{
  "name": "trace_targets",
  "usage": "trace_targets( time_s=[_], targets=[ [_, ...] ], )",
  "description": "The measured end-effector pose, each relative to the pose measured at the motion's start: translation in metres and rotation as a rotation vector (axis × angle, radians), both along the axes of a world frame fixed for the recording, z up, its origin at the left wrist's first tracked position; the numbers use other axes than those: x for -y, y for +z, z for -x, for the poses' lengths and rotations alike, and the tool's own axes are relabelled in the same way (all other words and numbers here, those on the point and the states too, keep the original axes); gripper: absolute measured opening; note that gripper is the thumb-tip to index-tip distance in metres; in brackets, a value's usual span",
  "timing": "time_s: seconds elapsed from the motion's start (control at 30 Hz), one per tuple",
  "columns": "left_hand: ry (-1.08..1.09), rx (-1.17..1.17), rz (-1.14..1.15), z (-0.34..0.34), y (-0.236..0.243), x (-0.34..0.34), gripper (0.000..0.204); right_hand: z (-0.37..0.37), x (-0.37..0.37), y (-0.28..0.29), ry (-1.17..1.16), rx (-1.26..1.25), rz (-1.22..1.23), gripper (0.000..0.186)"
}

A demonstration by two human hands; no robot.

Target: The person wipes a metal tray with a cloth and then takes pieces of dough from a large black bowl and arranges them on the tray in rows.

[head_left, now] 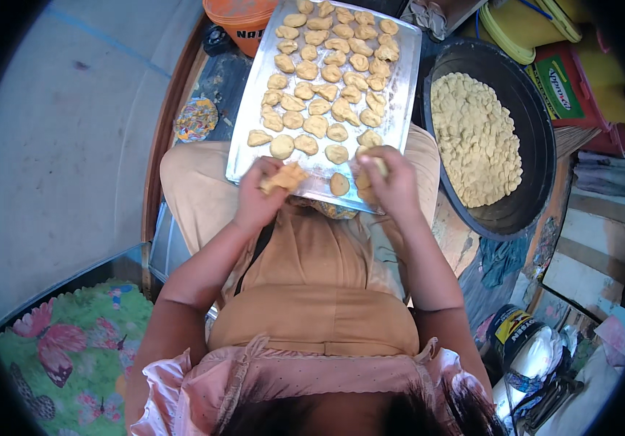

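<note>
A shiny metal baking tray (245,155) rests across my lap, holding several rows of small tan dough pieces (316,126). Over its near left corner, my left hand (255,198) is closed around a ragged lump of dough (285,177). My right hand (397,185) curls over the tray's near right side, with a small pale dough piece (381,166) between its thumb and fingers. One round dough piece (339,184) lies on the tray between my hands. Other pieces beside my right hand are partly covered by it.
To my right stands a black basin (543,160) with a large heap of dough (476,138). An orange bucket (243,18) is beyond the tray's far left. Yellow buckets (519,29) and a red container (581,87) crowd the far right. A butterfly-print cloth (72,356) lies lower left.
</note>
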State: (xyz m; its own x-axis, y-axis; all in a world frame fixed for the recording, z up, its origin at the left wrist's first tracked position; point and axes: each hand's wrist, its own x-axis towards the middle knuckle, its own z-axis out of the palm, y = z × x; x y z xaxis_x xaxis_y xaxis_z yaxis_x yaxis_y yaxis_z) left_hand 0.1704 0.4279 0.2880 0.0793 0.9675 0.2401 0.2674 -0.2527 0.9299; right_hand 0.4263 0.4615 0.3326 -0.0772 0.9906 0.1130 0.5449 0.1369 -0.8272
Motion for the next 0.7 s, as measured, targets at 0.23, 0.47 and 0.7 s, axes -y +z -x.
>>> trace_targets(
  time_s=[0.23,0.47,0.7],
  targets=[
    [-0.125,1.314,0.723,0.044,0.023,0.004,0.048,-0.02,0.036,-0.008,-0.023,0.379,0.087,0.046],
    [-0.181,1.342,0.82,0.027,0.018,0.01,0.046,0.005,0.042,-0.029,0.172,0.397,-0.079,0.041],
    [-0.12,1.072,0.781,0.022,0.013,-0.005,0.045,0.025,0.011,-0.015,0.167,0.367,-0.002,0.039]
  ],
)
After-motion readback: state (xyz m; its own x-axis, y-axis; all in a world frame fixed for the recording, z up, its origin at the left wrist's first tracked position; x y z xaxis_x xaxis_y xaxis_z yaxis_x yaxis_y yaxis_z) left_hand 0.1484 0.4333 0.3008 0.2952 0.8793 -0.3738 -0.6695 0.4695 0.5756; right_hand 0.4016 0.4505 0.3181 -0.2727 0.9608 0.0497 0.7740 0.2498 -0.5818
